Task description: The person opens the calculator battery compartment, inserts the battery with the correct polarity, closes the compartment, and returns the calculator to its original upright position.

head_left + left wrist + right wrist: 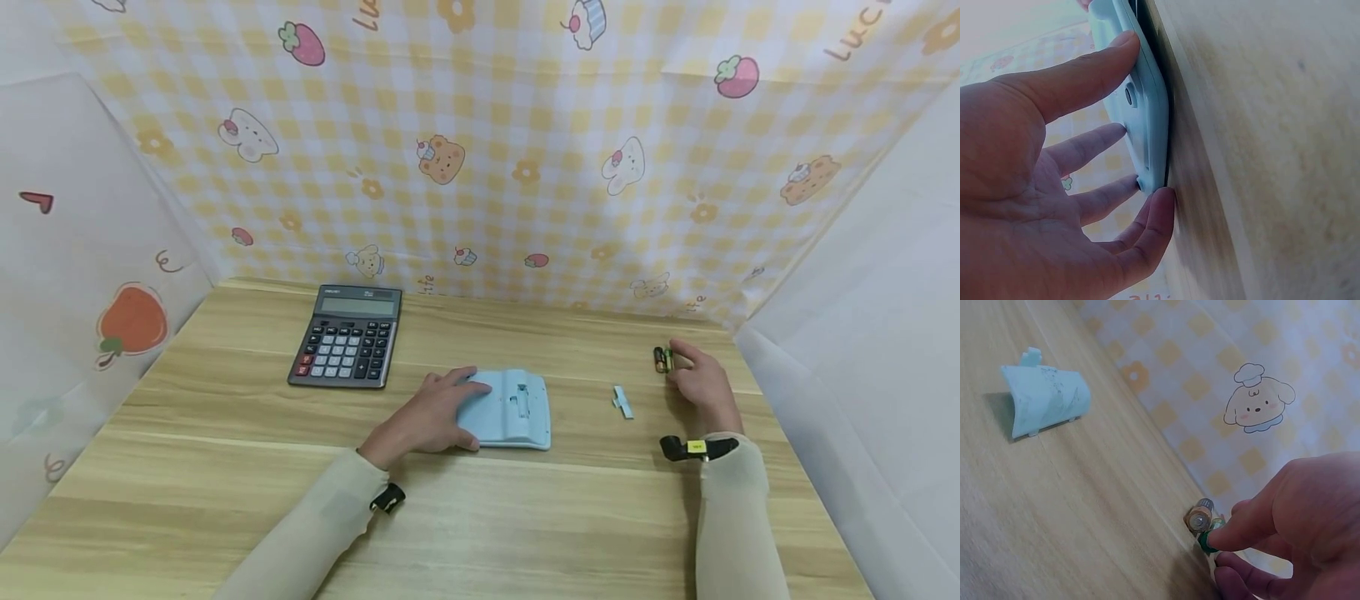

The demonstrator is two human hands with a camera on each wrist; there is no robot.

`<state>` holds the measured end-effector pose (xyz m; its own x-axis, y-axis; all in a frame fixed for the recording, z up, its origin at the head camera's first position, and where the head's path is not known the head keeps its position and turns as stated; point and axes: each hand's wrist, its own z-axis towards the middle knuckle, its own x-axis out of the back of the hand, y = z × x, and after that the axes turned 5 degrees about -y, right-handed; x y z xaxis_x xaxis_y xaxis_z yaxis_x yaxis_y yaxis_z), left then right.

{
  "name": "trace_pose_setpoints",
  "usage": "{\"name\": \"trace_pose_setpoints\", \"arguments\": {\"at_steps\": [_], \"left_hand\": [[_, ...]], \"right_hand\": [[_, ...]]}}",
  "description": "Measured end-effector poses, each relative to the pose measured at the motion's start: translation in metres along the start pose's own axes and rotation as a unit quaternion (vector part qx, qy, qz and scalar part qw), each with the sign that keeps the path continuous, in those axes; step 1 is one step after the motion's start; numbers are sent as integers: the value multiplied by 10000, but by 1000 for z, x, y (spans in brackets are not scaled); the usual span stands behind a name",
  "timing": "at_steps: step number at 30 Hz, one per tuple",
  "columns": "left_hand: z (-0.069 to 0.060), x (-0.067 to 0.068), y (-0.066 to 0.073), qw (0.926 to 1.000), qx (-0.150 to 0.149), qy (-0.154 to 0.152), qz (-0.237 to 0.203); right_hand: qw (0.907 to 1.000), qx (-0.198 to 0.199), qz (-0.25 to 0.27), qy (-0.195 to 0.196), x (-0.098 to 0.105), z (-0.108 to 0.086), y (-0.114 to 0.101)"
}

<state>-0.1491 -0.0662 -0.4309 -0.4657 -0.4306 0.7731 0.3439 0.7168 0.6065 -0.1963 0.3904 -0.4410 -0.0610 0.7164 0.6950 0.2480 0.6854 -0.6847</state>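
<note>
A light-blue calculator (489, 421) lies face down, its battery slot (522, 401) uncovered. My left hand (442, 410) holds its left end, thumb along the near edge and other fingers spread over the back and far edge. In the left wrist view the thumb (1100, 72) presses on the calculator (1157, 119). Far to the right, my right hand (701, 383) pinches a green battery (1207, 542) between thumb and fingers. Against it lies a copper-and-black battery (659, 360). Between the calculator and the right hand is the small light-blue battery cover (622, 402).
A dark grey calculator (345, 337) lies face up at the back left of the wooden table (480, 533). Behind the table hangs a yellow checked cloth (495, 208). White cloth walls (885, 275) stand at both sides.
</note>
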Motion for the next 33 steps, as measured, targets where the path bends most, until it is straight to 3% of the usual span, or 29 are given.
{"name": "trace_pose_setpoints", "arguments": {"at_steps": [5,19,33], "left_hand": [[2,-3,-5,10000,-78,13,48],[2,0,-1,10000,78,-29,-4],[4,1,-1,10000,78,-28,-43]], "right_hand": [[10000,-47,-46,48,-1,1,0],[9994,-53,-316,-116,4,5,3],[9995,-152,-265,21,3,2,0]]}}
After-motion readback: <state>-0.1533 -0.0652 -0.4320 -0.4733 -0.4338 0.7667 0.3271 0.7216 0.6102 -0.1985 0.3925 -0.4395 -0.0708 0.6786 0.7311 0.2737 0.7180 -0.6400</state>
